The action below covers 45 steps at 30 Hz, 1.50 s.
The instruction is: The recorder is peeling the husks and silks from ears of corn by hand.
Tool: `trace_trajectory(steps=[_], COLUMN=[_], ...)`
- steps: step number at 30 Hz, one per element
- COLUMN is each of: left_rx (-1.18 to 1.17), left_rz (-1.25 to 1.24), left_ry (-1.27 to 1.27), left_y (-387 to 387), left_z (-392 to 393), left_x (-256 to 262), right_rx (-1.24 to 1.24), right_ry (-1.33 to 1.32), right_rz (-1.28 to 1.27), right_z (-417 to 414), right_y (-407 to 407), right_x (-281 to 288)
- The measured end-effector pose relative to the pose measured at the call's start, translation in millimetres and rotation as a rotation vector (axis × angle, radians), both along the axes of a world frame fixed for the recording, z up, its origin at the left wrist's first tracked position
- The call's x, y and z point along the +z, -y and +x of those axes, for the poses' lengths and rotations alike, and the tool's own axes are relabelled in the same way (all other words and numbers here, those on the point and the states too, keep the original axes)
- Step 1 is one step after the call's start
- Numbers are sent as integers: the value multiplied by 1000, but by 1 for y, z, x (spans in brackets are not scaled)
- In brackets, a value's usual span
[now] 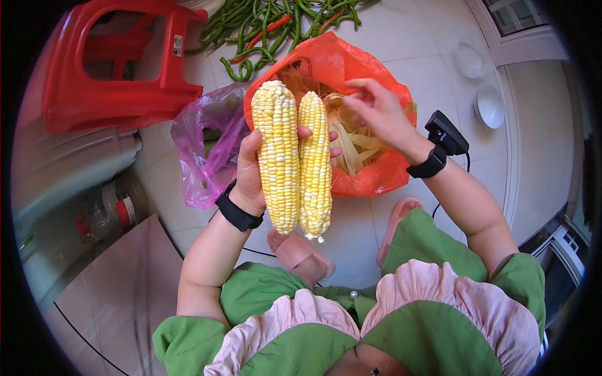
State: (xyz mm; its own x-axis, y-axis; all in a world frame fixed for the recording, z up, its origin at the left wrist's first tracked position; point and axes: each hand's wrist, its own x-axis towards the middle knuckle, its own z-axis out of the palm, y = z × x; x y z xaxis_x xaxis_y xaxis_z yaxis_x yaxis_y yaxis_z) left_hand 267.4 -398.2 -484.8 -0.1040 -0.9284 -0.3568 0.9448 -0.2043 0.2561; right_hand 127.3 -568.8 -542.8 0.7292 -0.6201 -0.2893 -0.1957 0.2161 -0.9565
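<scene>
My left hand holds two husked ears of corn side by side, the larger ear on the left and a slimmer ear on the right, its fingertips showing between and beyond them. Both have yellow and white kernels. Behind them an orange-red plastic bag lies open on the floor with pale corn husks inside. Over the bag's right side is my right hand, slightly blurred, its fingers bent and apart, with no object seen in it. A purple translucent plastic bag touches the orange-red one at the left; its contents are mostly hidden.
Long green peppers with a few red ones lie on the tiled floor beyond the bags. At the upper left is a red plastic stool. Two bowls, one white and one clear, sit at the right near a door frame.
</scene>
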Motion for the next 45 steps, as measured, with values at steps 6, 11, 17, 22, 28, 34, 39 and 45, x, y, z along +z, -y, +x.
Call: trace_trajectory(steps=[6, 11, 17, 22, 28, 34, 39, 45], left_rx=[-36, 34, 113, 230, 271, 380, 462, 258], left_rz=[33, 24, -17, -4, 92, 121, 108, 112], left_ry=[-77, -11, -59, -66, 85, 321, 306, 273], left_y=[8, 0, -5, -1, -3, 1, 7, 9], left_z=[-7, 1, 0, 4, -1, 8, 18, -10], left_x=[4, 11, 1, -3, 1, -6, -3, -3], right_rx=[179, 131, 224, 231, 331, 463, 372, 178], right_ry=[17, -45, -47, 129, -107, -152, -84, 254], right_rz=[-353, -801, -179, -414, 131, -241, 156, 670], right_z=[12, -6, -20, -3, -40, -47, -47, -22], right_y=[-4, -3, -32, -38, -59, -66, -72, -60], right_x=[6, 3, 13, 23, 25, 28, 31, 37])
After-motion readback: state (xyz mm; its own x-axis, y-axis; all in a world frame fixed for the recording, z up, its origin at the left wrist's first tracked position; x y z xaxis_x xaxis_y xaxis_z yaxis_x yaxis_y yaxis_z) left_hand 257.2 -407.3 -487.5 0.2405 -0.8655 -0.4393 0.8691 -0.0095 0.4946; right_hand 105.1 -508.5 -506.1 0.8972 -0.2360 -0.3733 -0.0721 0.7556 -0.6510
